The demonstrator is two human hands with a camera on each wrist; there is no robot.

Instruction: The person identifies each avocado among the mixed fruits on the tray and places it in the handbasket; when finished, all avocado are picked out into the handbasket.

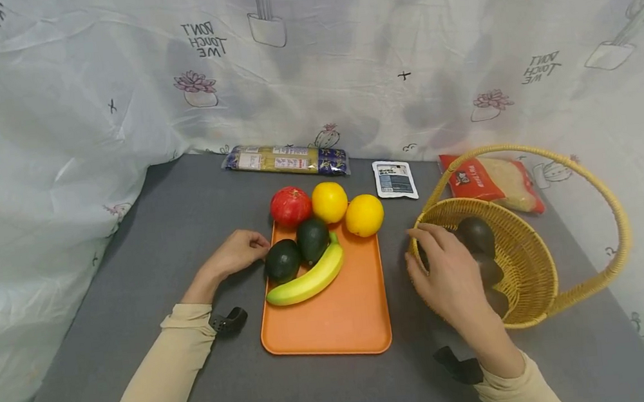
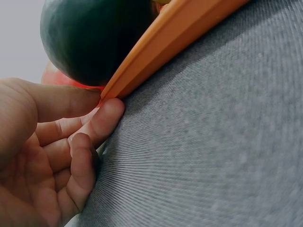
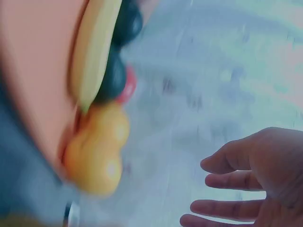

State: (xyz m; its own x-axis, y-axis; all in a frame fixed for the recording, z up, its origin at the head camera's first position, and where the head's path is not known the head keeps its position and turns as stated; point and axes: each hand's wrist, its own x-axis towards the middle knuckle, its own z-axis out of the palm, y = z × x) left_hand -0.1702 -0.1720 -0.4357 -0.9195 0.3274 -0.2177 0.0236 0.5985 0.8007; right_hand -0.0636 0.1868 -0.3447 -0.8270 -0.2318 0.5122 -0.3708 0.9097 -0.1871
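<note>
While the left hand [image 1: 239, 250] pinches the tray's [image 1: 339, 316] edge, the basket [image 1: 527, 252] stands apart.

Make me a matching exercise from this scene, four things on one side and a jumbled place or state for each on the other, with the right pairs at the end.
Column one
1. Banana
2. Left hand
3. Right hand
4. Wicker basket

Column two
A. Fingers apart, holding nothing
B. Dark, rounded things inside
C. Pinching the edge of the tray
D. Lying on an orange surface, beside dark green fruit

Right pairs: 1-D, 2-C, 3-A, 4-B.
</note>
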